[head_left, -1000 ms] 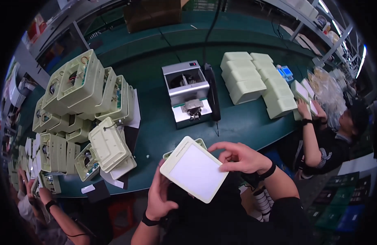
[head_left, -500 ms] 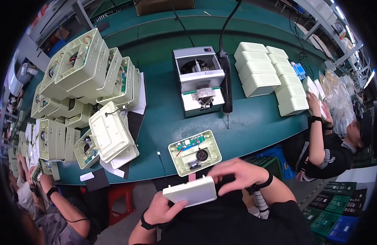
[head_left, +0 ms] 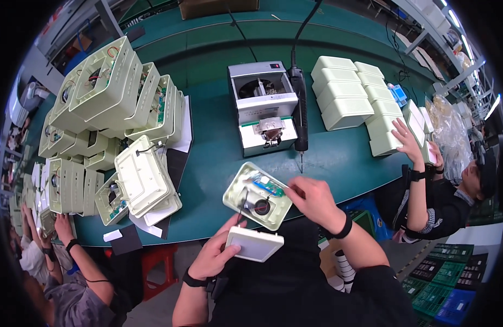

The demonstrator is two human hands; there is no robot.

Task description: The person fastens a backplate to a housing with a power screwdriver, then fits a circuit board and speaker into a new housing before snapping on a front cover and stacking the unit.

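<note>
My left hand (head_left: 212, 258) is closed on the edge of a pale cover (head_left: 257, 245) with a flat greyish panel, tilted in front of my body. Just beyond it, at the table's front edge, lies an open cream plastic housing (head_left: 233, 188), turned at a slant. Inside sit a green circuit board (head_left: 270, 187) and a round black part (head_left: 261, 206). A dark cable (head_left: 242, 209) runs over the housing's near left side toward the cover. My right hand (head_left: 318, 203) pinches the housing's right rim; its fingertips are partly hidden.
A grey machine (head_left: 265, 106) stands mid-table, with a black electric screwdriver (head_left: 299, 109) hanging beside it. Open housings (head_left: 107, 109) and loose covers (head_left: 144, 177) pile up at left. Closed cream boxes (head_left: 344, 101) stand in rows at right. Co-workers' arms (head_left: 420, 193) reach in at both sides.
My right hand has moved from beside the cover to the housing's rim. The housing has turned clockwise and shifted slightly. My left hand has brought the cover a little nearer the housing.
</note>
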